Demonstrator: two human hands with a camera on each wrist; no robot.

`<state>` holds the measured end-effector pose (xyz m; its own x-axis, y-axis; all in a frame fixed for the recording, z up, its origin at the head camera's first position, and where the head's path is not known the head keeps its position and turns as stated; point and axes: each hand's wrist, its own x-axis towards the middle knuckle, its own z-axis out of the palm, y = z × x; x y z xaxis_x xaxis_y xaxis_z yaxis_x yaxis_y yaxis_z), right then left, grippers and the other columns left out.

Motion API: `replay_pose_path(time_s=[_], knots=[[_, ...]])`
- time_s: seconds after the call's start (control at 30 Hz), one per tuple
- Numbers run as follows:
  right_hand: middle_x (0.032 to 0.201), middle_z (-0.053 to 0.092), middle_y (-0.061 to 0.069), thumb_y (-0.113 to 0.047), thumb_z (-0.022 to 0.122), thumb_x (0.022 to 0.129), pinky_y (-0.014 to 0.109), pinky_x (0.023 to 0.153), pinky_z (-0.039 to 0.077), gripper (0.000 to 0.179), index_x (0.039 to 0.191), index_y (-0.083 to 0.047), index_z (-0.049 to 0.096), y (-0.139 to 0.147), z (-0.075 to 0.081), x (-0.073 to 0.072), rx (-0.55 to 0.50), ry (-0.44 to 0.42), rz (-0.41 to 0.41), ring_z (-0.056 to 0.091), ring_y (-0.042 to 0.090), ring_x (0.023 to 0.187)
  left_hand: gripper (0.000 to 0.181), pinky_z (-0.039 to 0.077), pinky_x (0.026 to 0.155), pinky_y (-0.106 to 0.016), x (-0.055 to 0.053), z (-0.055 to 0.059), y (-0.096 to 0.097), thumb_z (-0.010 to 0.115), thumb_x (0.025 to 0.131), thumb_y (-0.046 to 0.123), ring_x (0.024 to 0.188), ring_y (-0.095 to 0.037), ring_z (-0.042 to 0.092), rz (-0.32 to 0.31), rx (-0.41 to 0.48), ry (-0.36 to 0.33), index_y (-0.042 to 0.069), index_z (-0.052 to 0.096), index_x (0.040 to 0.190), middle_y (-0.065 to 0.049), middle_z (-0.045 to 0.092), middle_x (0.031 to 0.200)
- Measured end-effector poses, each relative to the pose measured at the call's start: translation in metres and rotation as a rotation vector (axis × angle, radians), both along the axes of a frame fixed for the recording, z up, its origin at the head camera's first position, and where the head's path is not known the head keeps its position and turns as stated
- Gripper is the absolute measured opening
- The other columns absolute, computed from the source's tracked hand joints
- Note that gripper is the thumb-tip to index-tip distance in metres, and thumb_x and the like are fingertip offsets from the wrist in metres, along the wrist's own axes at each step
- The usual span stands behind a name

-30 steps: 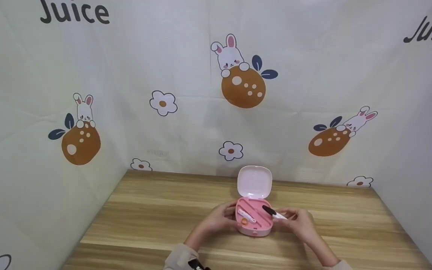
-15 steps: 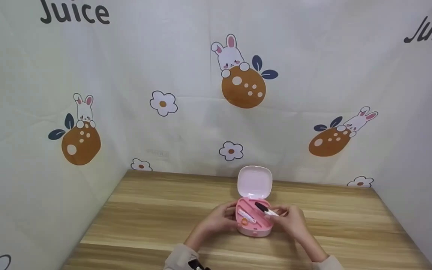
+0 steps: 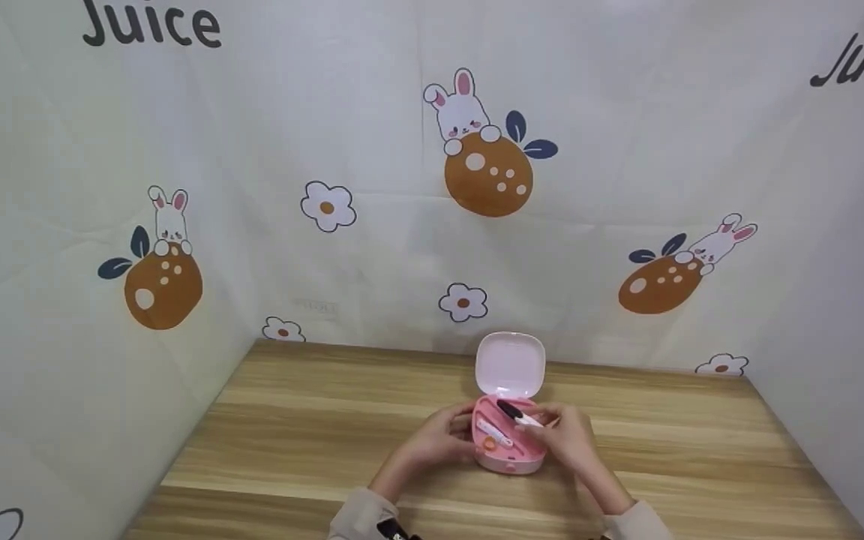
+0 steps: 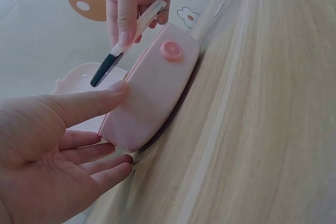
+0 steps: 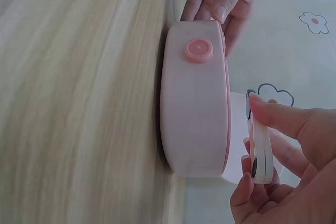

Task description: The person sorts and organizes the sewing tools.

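On the table stands a small pink case (image 3: 509, 466), its pale lid (image 3: 511, 364) tipped up and back. My left hand (image 3: 436, 438) steadies the case at its left side, the thumb along the rim and the fingers against the wall. Over the tray my right hand (image 3: 571, 438) pinches a slim white pen-like tool (image 4: 105, 70) with a black end. The black end points toward the far left of the tray. A white stick (image 3: 493, 433) lies slanted in the left of the tray, with an orange ring (image 3: 489, 444) near it.
The wood-grain table (image 3: 312, 420) reaches back to a pale cloth wall (image 3: 372, 262) printed with rabbits, oranges and flowers. Similar cloth stands along both sides. A round pink button (image 4: 171, 50) sits on the case's front.
The right hand has carried the white tool leftward over the tray, from the right rim to above its middle. My left hand and the case have stayed put.
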<state>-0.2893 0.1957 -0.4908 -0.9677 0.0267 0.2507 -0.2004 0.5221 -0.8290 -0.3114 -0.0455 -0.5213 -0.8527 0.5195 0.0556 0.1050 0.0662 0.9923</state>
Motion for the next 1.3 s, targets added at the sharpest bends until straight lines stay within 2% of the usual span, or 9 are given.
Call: replay_pose_path(time_s=[0.3, 0.53, 0.77, 1.0, 1.3], knots=[[0.074, 0.070, 0.004, 0.001, 0.090, 0.073, 0.018, 0.058, 0.046, 0.023, 0.095, 0.004, 0.081, -0.010, -0.003, -0.006, 0.018, 0.013, 0.022, 0.057, 0.011, 0.069, 0.085, 0.060, 0.101, -0.041, -0.002, -0.001, 0.000, 0.071, 0.081, -0.016, 0.136, -0.047, 0.057, -0.020, 0.006, 0.015, -0.012, 0.034, 0.157, -0.036, 0.049, 0.153], [0.075, 0.073, 0.006, -0.001, 0.091, 0.075, 0.018, 0.059, 0.048, 0.022, 0.094, 0.003, 0.081, -0.015, -0.009, -0.012, 0.023, 0.036, 0.070, 0.060, 0.009, 0.068, 0.084, 0.051, 0.114, -0.047, -0.002, 0.000, 0.001, 0.075, 0.082, -0.012, 0.145, -0.045, 0.049, -0.003, -0.022, 0.044, -0.011, 0.037, 0.157, -0.032, 0.048, 0.156], [0.077, 0.075, 0.008, -0.002, 0.092, 0.074, 0.018, 0.060, 0.049, 0.026, 0.096, 0.004, 0.081, -0.019, -0.010, -0.014, 0.035, 0.057, 0.083, 0.062, 0.010, 0.068, 0.083, 0.055, 0.109, -0.043, -0.003, -0.001, -0.001, 0.071, 0.082, -0.015, 0.144, -0.047, 0.049, -0.030, -0.004, 0.059, -0.015, 0.033, 0.156, -0.036, 0.045, 0.156], [0.084, 0.079, 0.012, -0.002, 0.092, 0.075, 0.018, 0.062, 0.050, 0.026, 0.097, 0.005, 0.080, -0.021, -0.011, -0.014, 0.049, 0.068, 0.087, 0.066, 0.013, 0.071, 0.083, 0.056, 0.109, -0.043, 0.000, 0.000, 0.000, 0.072, 0.082, -0.013, 0.145, -0.045, 0.049, -0.005, -0.025, 0.041, -0.013, 0.035, 0.157, -0.034, 0.046, 0.156], [0.078, 0.075, 0.008, -0.001, 0.092, 0.073, 0.019, 0.060, 0.045, 0.023, 0.092, 0.003, 0.080, -0.021, -0.012, -0.015, 0.070, 0.078, 0.077, 0.058, 0.009, 0.067, 0.085, 0.055, 0.110, -0.045, -0.001, 0.000, 0.000, 0.073, 0.081, -0.014, 0.144, -0.046, 0.049, -0.006, -0.016, 0.044, -0.013, 0.034, 0.157, -0.035, 0.045, 0.156]])
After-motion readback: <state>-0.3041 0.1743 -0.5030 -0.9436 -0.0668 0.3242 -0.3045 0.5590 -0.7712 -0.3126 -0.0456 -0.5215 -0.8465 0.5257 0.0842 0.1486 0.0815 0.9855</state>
